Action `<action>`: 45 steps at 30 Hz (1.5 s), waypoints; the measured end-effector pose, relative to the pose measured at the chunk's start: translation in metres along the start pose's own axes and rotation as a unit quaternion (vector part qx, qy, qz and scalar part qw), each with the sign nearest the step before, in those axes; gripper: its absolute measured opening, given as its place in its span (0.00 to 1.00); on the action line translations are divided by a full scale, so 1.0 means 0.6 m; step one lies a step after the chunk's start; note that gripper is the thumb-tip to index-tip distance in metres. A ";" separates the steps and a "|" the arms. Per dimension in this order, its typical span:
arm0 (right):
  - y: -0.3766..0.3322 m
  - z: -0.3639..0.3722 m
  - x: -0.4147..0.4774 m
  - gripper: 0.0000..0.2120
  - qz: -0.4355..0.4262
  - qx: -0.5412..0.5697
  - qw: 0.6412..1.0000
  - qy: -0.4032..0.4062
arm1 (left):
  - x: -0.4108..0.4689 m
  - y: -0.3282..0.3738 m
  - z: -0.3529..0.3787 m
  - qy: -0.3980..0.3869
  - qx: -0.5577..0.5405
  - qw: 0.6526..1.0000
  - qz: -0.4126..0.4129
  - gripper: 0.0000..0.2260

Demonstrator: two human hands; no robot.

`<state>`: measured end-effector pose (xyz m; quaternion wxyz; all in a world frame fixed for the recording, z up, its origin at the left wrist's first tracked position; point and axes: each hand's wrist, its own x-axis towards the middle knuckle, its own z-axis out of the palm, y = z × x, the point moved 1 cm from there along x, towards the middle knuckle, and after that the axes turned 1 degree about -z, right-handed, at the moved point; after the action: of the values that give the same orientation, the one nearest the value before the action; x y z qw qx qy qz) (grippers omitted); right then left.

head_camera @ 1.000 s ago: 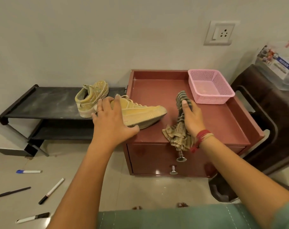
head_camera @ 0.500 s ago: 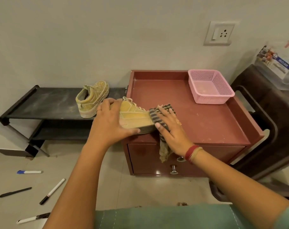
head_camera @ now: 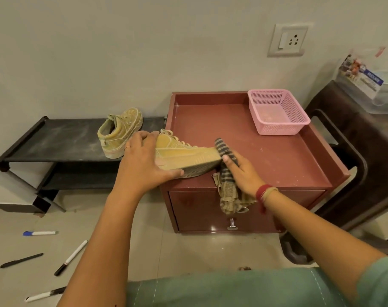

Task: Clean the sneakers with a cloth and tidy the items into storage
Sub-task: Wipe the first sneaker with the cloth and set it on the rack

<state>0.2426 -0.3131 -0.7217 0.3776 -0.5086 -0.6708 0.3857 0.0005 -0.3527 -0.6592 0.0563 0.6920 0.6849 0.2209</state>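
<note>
Cloth (head_camera: 227,193) is sliding to the sneaker (head_camera: 184,155) toe, right hand (head_camera: 244,173) clutching it, left hand (head_camera: 142,167) gripping the heel; seemingly mid-wipe, next needing firm bracing.

A white switch-and-socket plate (head_camera: 286,39) sits on the pale wall (head_camera: 122,52) at one o'clock in the view, its rocker switch left of the round pin holes. At three o'clock stands a dark brown plastic chair (head_camera: 370,134) with a curved armrest. Just above it, toward two o'clock, is a clear plastic package (head_camera: 361,78) bearing a colourful printed label. Pale glossy floor tiles (head_camera: 122,229) fill seven to nine o'clock.
</note>
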 end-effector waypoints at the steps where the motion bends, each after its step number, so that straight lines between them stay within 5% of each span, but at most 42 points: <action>1: -0.004 -0.013 0.004 0.19 0.031 0.017 0.999 0.018 | 0.001 -0.001 0.002 -0.001 0.006 1.000 -0.002 0.49; 6: -0.020 -0.082 0.016 0.16 -0.002 -0.041 0.976 0.212 | 0.005 0.014 0.012 -0.025 0.114 0.993 -0.013 0.46; 11: -0.020 0.017 -0.021 0.21 -0.114 -0.101 0.988 -0.019 | 0.002 0.019 0.010 -0.018 0.104 0.994 -0.007 0.45; 13: -0.007 0.032 -0.018 0.19 -0.129 -0.084 0.988 -0.016 | 0.004 0.016 0.011 -0.010 0.086 0.996 -0.008 0.45; 17: 0.004 0.024 -0.004 0.18 -0.022 0.054 0.997 0.049 | 0.004 0.019 0.009 -0.006 0.081 0.997 -0.004 0.43; 21: -0.001 0.030 -0.016 0.17 -0.103 -0.012 0.994 -0.024 | 0.008 0.015 0.007 -0.011 0.074 0.997 -0.004 0.43; 25: 0.000 0.022 -0.004 0.17 -0.002 0.057 0.996 0.070 | 0.007 0.019 0.006 -0.010 0.062 0.998 -0.008 0.41; 30: -0.017 0.046 -0.035 0.20 -0.168 -0.120 0.978 -0.018 | 0.006 0.021 0.005 -0.007 0.057 0.998 -0.010 0.39; 34: 0.004 0.017 0.009 0.17 -0.009 0.048 0.996 0.078 | 0.006 0.017 0.006 -0.007 0.059 0.998 -0.005 0.42; 38: -0.002 0.035 -0.015 0.18 -0.105 -0.052 0.993 0.009 | 0.005 0.014 0.006 -0.009 0.052 0.999 0.002 0.42; 42: 0.004 -0.001 0.014 0.14 0.047 0.109 0.992 0.046 | 0.004 0.017 0.005 -0.008 0.045 0.999 0.001 0.39; 45: -0.012 -0.045 0.034 0.10 0.094 0.206 0.961 0.160 | 0.005 0.016 0.006 -0.010 0.046 0.999 -0.003 0.40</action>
<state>0.2601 -0.2907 -0.7018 0.5385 -0.5357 -0.4566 0.4631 0.0104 -0.3496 -0.6584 0.0316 0.6940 0.6958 0.1821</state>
